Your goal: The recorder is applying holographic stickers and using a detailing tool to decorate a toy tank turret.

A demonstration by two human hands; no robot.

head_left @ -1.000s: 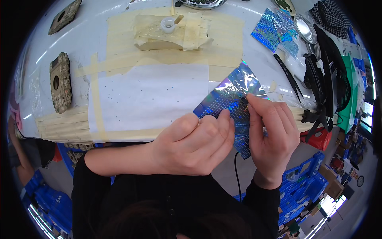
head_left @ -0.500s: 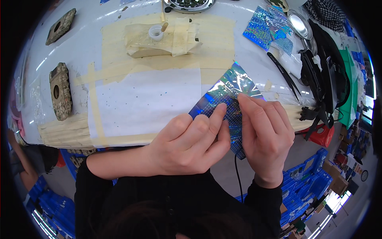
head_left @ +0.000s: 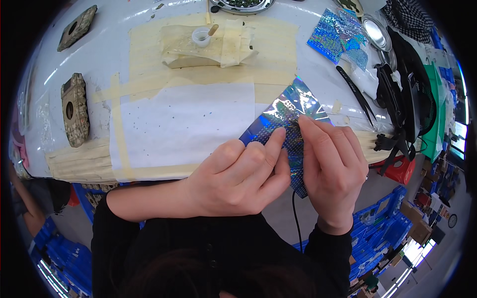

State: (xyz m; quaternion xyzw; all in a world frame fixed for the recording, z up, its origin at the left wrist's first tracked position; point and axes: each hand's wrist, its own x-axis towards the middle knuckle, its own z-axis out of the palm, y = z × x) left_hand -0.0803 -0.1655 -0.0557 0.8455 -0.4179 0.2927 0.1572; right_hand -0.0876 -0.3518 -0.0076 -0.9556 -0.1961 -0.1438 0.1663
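Left hand (head_left: 243,174) loosely curled, fingertips up against the shiny blue sheet (head_left: 290,116), right of centre; right hand (head_left: 335,161) pinched on it, any loose piece hidden. Looks mid-job, much still dotted; how much is done, can't tell. Left forearm (head_left: 154,201) level, right hand angled up. Speck-strewn paper (head_left: 184,129) centre left, tweezers (head_left: 357,94) right.

You can read no words or numbers clearly here. Your black tweezers (head_left: 354,88) carry small pale lettering along the body, too fine to make out; the round clock (head_left: 452,220) at far right shows too small to read.
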